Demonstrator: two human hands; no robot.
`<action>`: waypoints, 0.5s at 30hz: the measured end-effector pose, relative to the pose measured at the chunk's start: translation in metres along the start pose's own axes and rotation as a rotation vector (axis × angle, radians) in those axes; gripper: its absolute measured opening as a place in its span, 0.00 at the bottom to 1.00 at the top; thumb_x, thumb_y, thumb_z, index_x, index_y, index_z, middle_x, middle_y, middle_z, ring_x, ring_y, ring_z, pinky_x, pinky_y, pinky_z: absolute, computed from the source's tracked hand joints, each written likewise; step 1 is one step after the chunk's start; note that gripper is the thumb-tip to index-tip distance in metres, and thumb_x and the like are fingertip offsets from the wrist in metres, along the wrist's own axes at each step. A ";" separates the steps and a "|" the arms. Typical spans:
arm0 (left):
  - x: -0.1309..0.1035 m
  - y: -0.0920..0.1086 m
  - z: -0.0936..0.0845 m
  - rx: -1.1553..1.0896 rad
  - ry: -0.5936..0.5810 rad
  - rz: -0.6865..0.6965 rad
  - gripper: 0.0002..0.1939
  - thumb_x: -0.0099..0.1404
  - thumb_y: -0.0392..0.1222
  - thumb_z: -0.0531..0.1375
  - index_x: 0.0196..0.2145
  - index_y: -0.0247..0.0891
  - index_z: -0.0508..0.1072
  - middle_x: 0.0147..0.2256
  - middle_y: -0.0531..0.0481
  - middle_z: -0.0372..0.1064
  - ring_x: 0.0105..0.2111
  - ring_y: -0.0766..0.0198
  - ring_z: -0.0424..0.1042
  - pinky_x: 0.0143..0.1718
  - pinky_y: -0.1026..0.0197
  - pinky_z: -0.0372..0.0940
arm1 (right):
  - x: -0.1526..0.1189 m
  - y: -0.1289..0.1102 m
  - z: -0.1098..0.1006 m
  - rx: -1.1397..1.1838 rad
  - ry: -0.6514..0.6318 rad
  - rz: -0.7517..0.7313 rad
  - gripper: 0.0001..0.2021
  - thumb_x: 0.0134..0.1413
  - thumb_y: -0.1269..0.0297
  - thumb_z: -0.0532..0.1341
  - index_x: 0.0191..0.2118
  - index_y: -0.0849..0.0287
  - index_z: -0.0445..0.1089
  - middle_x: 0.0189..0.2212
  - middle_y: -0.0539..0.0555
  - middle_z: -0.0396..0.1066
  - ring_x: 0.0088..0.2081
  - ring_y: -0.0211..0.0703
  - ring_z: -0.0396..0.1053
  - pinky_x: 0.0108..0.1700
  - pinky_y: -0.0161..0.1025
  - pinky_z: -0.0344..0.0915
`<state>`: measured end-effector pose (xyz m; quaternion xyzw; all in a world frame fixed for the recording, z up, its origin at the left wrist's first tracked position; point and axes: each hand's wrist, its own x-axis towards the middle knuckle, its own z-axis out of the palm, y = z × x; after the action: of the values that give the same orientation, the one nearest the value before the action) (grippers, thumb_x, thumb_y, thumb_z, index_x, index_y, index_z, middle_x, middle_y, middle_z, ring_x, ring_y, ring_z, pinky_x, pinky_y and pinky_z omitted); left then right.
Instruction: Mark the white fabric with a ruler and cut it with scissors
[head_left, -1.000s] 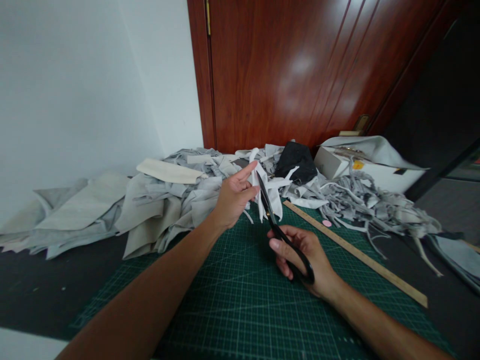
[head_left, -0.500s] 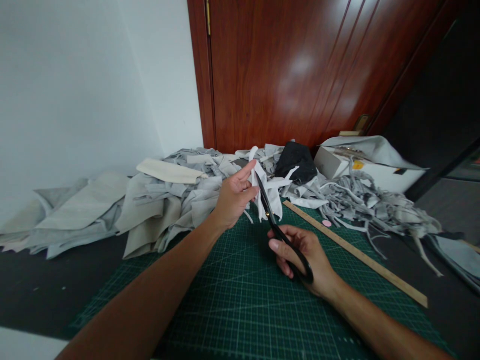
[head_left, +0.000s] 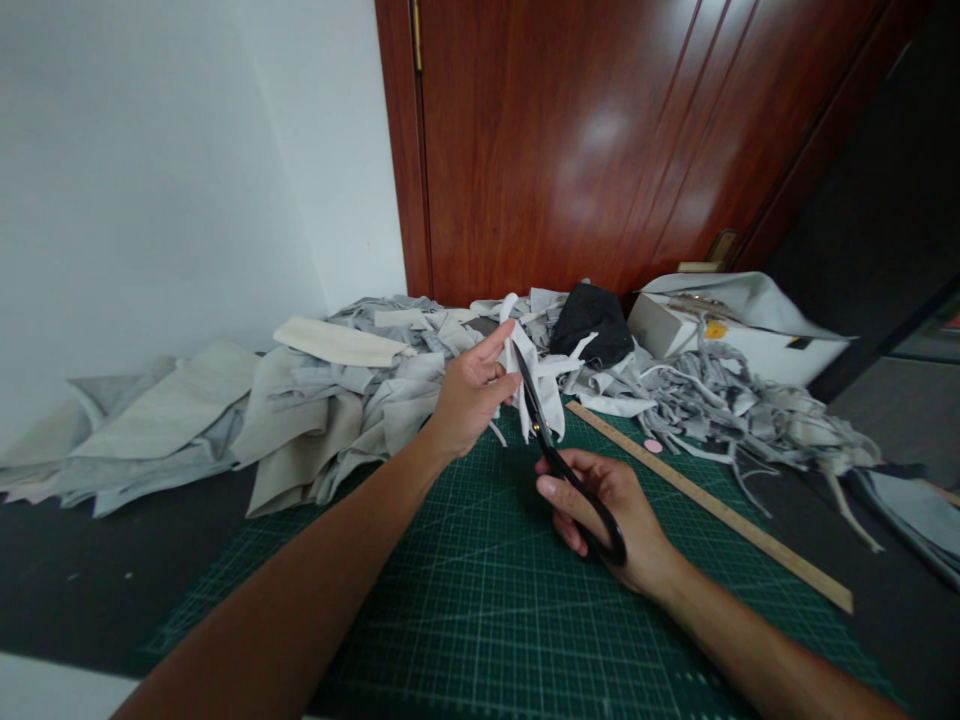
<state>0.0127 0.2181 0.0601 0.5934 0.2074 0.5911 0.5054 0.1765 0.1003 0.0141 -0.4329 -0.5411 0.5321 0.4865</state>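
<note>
My left hand (head_left: 474, 393) is closed on a piece of white fabric (head_left: 546, 398), which hangs in several narrow strips above the mat. Black scissors (head_left: 537, 412) are gripped in my right hand (head_left: 604, 505), their handle loops around its fingers. The blades point up and away from me and lie against the white fabric beside my left fingertips. They look closed or nearly so. Beneath both hands spreads a green cutting mat (head_left: 480, 600) with a printed grid.
Grey and cream fabric pieces (head_left: 172, 400) are heaped at the left and back. A wooden ruler (head_left: 720, 510) lies diagonally on the right, near a pink disc (head_left: 653, 446). Tangled grey strips (head_left: 720, 400), a black cloth (head_left: 592, 325) and a white box (head_left: 750, 340) stand behind, before a wooden door (head_left: 570, 140).
Almost nothing differs. The scissors and both hands keep nearly the same position, with only a very slight shift at the fabric.
</note>
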 end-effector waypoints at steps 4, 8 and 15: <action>0.001 -0.002 -0.001 0.003 0.005 0.000 0.40 0.55 0.34 0.71 0.66 0.41 0.72 0.54 0.42 0.80 0.24 0.72 0.64 0.25 0.65 0.61 | 0.000 -0.002 0.001 -0.024 0.000 0.003 0.27 0.50 0.42 0.75 0.41 0.60 0.72 0.12 0.41 0.63 0.12 0.31 0.54 0.16 0.30 0.48; 0.001 -0.003 -0.002 0.007 -0.005 0.006 0.41 0.56 0.35 0.70 0.67 0.41 0.71 0.50 0.43 0.81 0.24 0.72 0.63 0.26 0.65 0.61 | 0.000 -0.003 0.001 -0.023 0.005 0.010 0.26 0.49 0.45 0.76 0.40 0.61 0.71 0.12 0.41 0.63 0.12 0.31 0.54 0.16 0.29 0.48; 0.001 -0.002 -0.001 0.001 0.000 -0.007 0.42 0.55 0.35 0.70 0.68 0.41 0.70 0.48 0.43 0.82 0.25 0.71 0.64 0.27 0.64 0.61 | 0.000 -0.006 0.001 -0.038 0.014 0.009 0.24 0.49 0.47 0.76 0.40 0.60 0.71 0.12 0.40 0.63 0.12 0.30 0.53 0.16 0.29 0.48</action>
<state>0.0126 0.2197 0.0584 0.5928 0.2100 0.5892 0.5073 0.1754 0.0994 0.0196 -0.4482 -0.5457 0.5210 0.4795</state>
